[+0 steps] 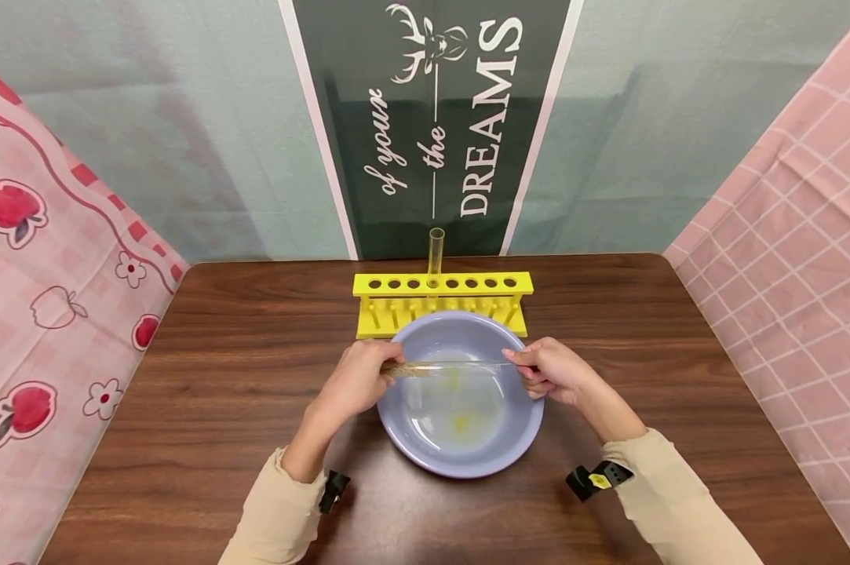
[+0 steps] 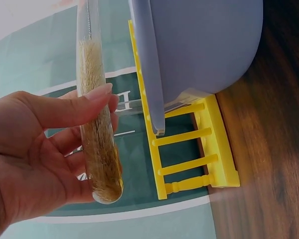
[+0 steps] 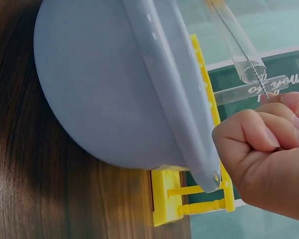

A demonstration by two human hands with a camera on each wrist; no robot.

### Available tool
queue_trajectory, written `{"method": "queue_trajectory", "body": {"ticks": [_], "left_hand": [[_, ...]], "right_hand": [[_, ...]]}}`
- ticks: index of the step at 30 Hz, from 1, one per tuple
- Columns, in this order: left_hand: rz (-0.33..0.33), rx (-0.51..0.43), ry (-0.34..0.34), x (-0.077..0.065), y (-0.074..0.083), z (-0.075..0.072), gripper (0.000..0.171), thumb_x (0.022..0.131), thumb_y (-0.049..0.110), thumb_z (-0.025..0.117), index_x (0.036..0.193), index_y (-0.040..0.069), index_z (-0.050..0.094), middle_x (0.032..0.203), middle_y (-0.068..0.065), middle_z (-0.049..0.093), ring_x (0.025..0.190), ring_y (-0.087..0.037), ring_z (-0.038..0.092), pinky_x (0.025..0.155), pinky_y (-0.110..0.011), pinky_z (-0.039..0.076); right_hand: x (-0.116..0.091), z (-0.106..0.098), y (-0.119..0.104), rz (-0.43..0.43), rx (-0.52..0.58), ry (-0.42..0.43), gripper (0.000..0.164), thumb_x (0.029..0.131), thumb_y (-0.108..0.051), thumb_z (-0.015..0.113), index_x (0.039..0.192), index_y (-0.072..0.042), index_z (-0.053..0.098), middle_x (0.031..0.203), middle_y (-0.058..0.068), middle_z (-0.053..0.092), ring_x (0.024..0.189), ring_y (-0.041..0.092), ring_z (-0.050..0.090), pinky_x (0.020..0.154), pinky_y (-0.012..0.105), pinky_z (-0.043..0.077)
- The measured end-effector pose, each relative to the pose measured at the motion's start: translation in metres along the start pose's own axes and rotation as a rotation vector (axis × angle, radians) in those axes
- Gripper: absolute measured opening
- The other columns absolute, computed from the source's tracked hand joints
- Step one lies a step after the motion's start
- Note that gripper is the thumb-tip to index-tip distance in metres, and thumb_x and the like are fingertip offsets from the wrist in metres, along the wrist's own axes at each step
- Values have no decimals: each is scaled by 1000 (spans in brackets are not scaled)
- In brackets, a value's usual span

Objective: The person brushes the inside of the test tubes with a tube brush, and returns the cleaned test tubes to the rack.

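Observation:
My left hand grips a clear glass test tube near its rounded end, thumb on one side and fingers on the other. Inside the tube sits a test tube brush, its tan bristles reaching down to the closed bottom. At the other side, my right hand pinches the brush's twisted wire handle, which comes out of the tube's open mouth. The tube lies roughly level over a lavender basin. Cloudy liquid with yellow patches covers the basin's bottom.
Directly behind the basin stands a yellow test tube rack, partly hidden by the basin's rim. One upright test tube is in it. The dark wooden table meets a printed cloth at the back and pink cloths at both sides.

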State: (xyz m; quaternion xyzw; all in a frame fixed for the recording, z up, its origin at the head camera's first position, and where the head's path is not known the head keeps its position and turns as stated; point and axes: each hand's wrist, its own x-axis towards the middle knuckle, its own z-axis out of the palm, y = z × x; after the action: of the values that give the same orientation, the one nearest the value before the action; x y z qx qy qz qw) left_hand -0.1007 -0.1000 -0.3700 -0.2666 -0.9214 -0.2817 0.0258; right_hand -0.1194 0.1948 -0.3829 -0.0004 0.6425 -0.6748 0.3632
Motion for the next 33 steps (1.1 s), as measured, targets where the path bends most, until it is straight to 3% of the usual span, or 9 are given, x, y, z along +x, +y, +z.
{"method": "queue_trajectory", "body": {"ticks": [5,7,10,14,21,27,30,33], "left_hand": [[17,-8,-10,0,-2,0,25,61,-14,62,72,8,61,69,1,58,66,-15,52,59,-30,43],[18,-22,-29,-1,-4,0,25,62,-14,62,73,8,61,69,1,58,66,-14,52,60,-29,43],[4,-47,-58,-1,-7,-1,24,63,-13,66,74,9,62,70,2,59,67,-14,52,62,-29,44],[-22,-76,-90,-2,-10,-2,23,65,-9,70,77,9,63,74,1,61,70,-13,54,64,-29,45],[-42,-152,-138,-1,-14,-5,23,64,-10,72,77,8,63,71,2,59,66,-11,51,62,-25,44],[-48,-165,-150,-2,-16,-6,23,63,-8,73,76,8,63,67,3,55,64,-10,49,60,-23,42],[-55,-174,-152,-1,-17,-6,23,63,-8,73,76,8,63,66,3,54,63,-9,48,59,-23,42],[-63,-179,-155,-1,-17,-7,23,64,-8,73,76,8,63,65,4,54,62,-9,48,59,-24,42]], "right_hand": [[0,-1,4,-60,-99,-16,45,94,-15,48,52,-2,41,46,-4,28,39,9,22,41,24,17],[0,-1,6,-117,-199,-9,44,94,-14,49,54,3,42,47,-2,31,40,9,23,41,25,17],[0,-1,7,-235,-432,41,42,92,-14,52,56,7,47,48,-1,35,42,8,26,41,24,20],[-2,2,6,-360,-674,129,37,90,-15,56,56,-2,53,49,-3,37,45,8,30,42,23,23],[-3,3,12,-533,-831,158,29,87,-11,60,58,-9,55,51,-3,43,47,4,32,43,22,28],[3,3,18,-840,-995,231,25,81,-3,65,60,-11,55,54,-10,42,51,2,37,47,18,34],[7,3,20,-1017,-1085,290,23,85,-12,63,63,-10,57,56,-11,40,53,3,39,48,17,33],[9,4,22,-1128,-1144,339,29,90,-26,56,65,-11,58,57,-9,41,54,5,41,49,18,33]]}}
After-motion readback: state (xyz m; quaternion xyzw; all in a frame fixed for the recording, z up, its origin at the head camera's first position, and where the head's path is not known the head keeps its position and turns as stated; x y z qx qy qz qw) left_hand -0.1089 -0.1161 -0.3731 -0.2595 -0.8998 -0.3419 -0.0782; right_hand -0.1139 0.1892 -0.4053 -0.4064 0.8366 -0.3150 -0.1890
